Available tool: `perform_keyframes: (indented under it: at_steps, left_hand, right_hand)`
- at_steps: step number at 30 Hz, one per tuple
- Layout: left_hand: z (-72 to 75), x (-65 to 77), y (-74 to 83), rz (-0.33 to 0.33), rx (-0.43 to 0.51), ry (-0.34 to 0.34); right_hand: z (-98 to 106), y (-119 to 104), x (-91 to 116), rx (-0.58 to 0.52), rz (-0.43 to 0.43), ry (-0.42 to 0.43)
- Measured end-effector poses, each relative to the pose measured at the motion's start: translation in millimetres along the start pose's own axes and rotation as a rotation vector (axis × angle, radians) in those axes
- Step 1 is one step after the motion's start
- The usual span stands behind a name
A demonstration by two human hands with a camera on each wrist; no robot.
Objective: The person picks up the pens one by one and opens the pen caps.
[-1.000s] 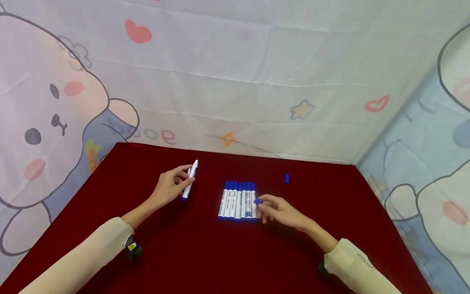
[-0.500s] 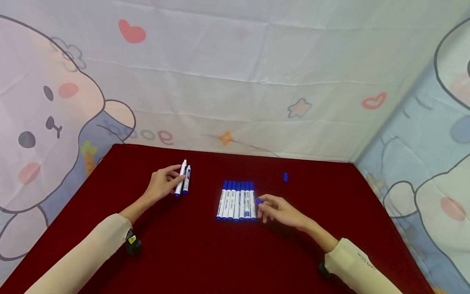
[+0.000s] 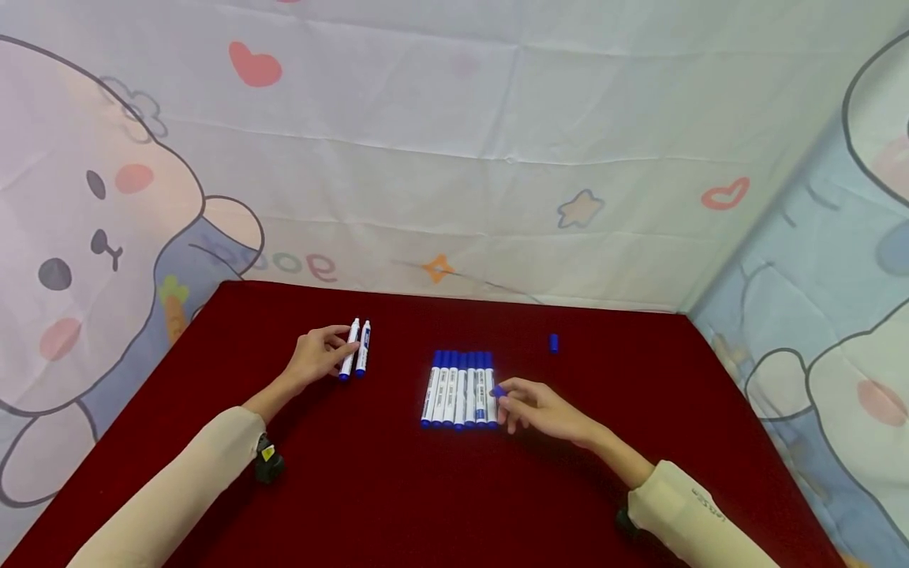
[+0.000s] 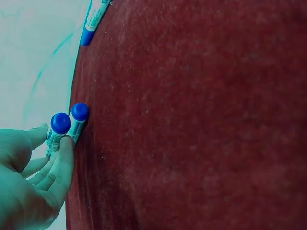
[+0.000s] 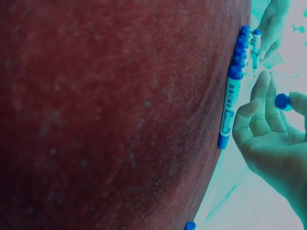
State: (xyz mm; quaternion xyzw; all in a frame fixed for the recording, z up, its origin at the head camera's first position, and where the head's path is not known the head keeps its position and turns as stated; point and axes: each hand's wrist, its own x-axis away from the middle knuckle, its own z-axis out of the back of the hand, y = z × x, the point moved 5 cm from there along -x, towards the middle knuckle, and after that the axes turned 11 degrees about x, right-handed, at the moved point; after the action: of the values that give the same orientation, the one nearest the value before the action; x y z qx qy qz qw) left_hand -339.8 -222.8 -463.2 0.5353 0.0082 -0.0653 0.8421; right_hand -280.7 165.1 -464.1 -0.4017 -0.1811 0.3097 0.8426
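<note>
Toward the left of the table, my left hand (image 3: 316, 355) pinches a white whiteboard marker (image 3: 346, 368) between thumb and fingers. Its tip end is white and capless, its base blue. Just right of it lies a second capless marker (image 3: 364, 347), nearly parallel; both blue bases (image 4: 60, 123) show in the left wrist view. My right hand (image 3: 543, 406) holds a small blue marker cap (image 5: 282, 101) between thumb and fingertips. Its fingertips are right beside a row of several blue-capped markers (image 3: 458, 394), laid side by side with caps pointing away.
A loose blue cap (image 3: 554, 343) lies on the dark red tablecloth (image 3: 398, 489), behind and right of the row. A cartoon-printed curtain (image 3: 454, 142) stands along the back of the table, with more of it at both sides.
My left hand has moved left with its marker and lowered it beside the other capless marker, which was mostly hidden behind it at first. The right hand stays in place with the cap.
</note>
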Motion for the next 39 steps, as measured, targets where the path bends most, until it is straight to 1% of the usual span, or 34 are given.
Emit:
perform_keyframes:
  at_steps: [5,12,16,24,32,35,39]
  left_hand:
    - [-2.9,-6.8,-4.2,0.01,-0.034,-0.002]
    - [-4.4,-14.3,-10.7,0.043,-0.052,-0.007]
    - [-3.5,-17.3,-12.3,0.052,-0.085,-0.006]
    - [-4.8,-18.4,-12.4,0.065,-0.157,-0.028]
    - [-4.3,-22.0,-7.9,0.03,-0.202,-0.023]
    - [-2.6,-22.4,-2.8,-0.015,-0.252,0.009]
    - [-1.1,-19.1,9.5,-0.089,-0.312,0.067]
  right_hand:
    - [-1,3,0,-0.006,0.007,-0.001]
    - [-4,5,1,-0.009,0.019,0.001]
    - [-4,5,2,-0.001,0.014,0.003]
    - [-5,7,2,0.007,0.009,-0.007]
    - [-3,9,2,0.008,0.01,0.003]
    - [-1,10,3,0.01,0.015,0.011]
    - [3,13,5,0.009,0.008,0.024]
